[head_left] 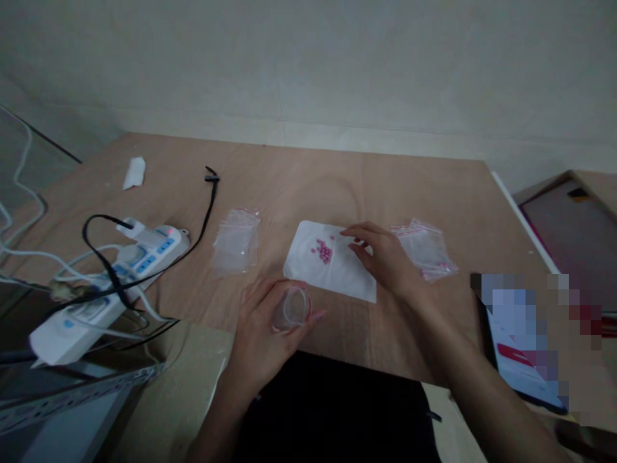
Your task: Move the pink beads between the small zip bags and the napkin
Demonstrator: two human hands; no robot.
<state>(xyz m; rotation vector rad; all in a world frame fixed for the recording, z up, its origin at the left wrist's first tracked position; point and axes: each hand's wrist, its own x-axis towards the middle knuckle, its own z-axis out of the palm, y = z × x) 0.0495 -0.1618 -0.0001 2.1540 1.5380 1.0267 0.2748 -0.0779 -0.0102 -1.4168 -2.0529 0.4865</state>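
Note:
My left hand (pixel 270 321) is wrapped round a small clear plastic cup (pixel 295 308) at the table's near edge. The cup's contents, if any, cannot be made out. Just beyond it lies a white sheet (pixel 308 270) with rounded corners, bearing several small pink beads (pixel 324 253) in a loose cluster. Over the right part of this sheet is my right hand (pixel 380 254), its thumb and fingers apart, with nothing visible between them. A few beads lie a short way left of its fingertips.
Clear zip bags (pixel 236 243) lie left of the sheet. More zip bags (pixel 427 249), some with pink pieces inside, lie beside my right wrist. A white power strip (pixel 144 254) with tangled cables occupies the left side. A lit screen device (pixel 520 360) sits at the right edge.

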